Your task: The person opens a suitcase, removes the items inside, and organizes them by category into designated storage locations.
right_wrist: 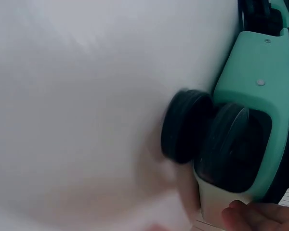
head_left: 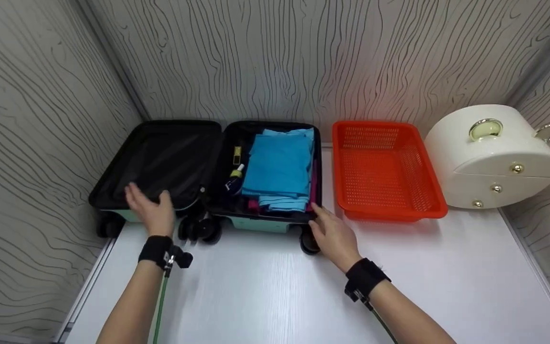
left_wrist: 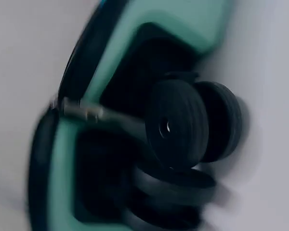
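Note:
An open mint-green suitcase [head_left: 256, 224] with black lining lies on the table. Its right half holds folded blue cloths [head_left: 277, 165], a dark blue bottle with a yellow-green neck [head_left: 233, 181] and a small yellow item [head_left: 237, 155]. My left hand [head_left: 153, 212], fingers spread, is over the near edge of the left half [head_left: 174, 148]; whether it touches is unclear. At the near right corner, my right hand [head_left: 336, 236] has its fingertips against the rim, holding nothing. In the right wrist view its fingers [right_wrist: 260, 216] lie beside the green shell [right_wrist: 250, 72].
A red perforated basket [head_left: 342, 191] stands right of the suitcase. Beyond it is a white rounded case [head_left: 494, 157] with gold knobs. Black wheels [head_left: 208, 230] stick out from the suitcase's near side over the white table [head_left: 256, 286]. Patterned walls [head_left: 275, 62] enclose the back and sides.

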{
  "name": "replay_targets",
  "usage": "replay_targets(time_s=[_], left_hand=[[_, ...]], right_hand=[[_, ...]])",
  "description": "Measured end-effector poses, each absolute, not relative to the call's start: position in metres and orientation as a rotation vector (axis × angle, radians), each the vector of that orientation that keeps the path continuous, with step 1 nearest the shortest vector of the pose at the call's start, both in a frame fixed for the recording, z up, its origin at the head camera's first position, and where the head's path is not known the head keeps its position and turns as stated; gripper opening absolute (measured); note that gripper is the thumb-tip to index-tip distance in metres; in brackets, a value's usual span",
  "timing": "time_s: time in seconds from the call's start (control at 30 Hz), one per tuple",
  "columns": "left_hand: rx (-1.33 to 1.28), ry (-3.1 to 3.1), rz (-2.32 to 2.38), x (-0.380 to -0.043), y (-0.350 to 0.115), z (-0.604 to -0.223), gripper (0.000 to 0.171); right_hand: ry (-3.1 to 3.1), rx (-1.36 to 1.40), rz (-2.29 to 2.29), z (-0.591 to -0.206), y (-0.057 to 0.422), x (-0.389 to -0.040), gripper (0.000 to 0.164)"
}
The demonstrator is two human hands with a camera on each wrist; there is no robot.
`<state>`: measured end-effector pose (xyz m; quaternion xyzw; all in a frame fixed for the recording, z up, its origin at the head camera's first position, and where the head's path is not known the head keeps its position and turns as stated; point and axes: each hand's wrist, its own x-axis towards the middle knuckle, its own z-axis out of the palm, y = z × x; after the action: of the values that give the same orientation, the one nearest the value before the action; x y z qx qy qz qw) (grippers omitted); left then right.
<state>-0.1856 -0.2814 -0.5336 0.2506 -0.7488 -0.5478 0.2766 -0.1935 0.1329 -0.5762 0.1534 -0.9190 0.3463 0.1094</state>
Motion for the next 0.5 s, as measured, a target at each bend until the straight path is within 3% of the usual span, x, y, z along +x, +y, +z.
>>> replay_targets(time_s=[0.2, 0.33, 0.5], left_hand=[[-0.046, -2.372, -1.257, -0.188, -0.22, -0.514, 0.065], [-0.494, -2.613, -1.061, -0.188, -0.179, -0.517, 0.048], [-0.781, -2.827, -0.758, -0.19, -0.147, -0.539, 0.04]], right_hand=[[-2.432, 0.545, 0.732, -0.57, 0.164, -0.204, 0.033], [-2.434, 0.467, 0.679, -0.569, 0.186, -0.217, 0.034], [-2.591, 0.368, 0.675, -0.577, 0.204, -0.224, 0.033]])
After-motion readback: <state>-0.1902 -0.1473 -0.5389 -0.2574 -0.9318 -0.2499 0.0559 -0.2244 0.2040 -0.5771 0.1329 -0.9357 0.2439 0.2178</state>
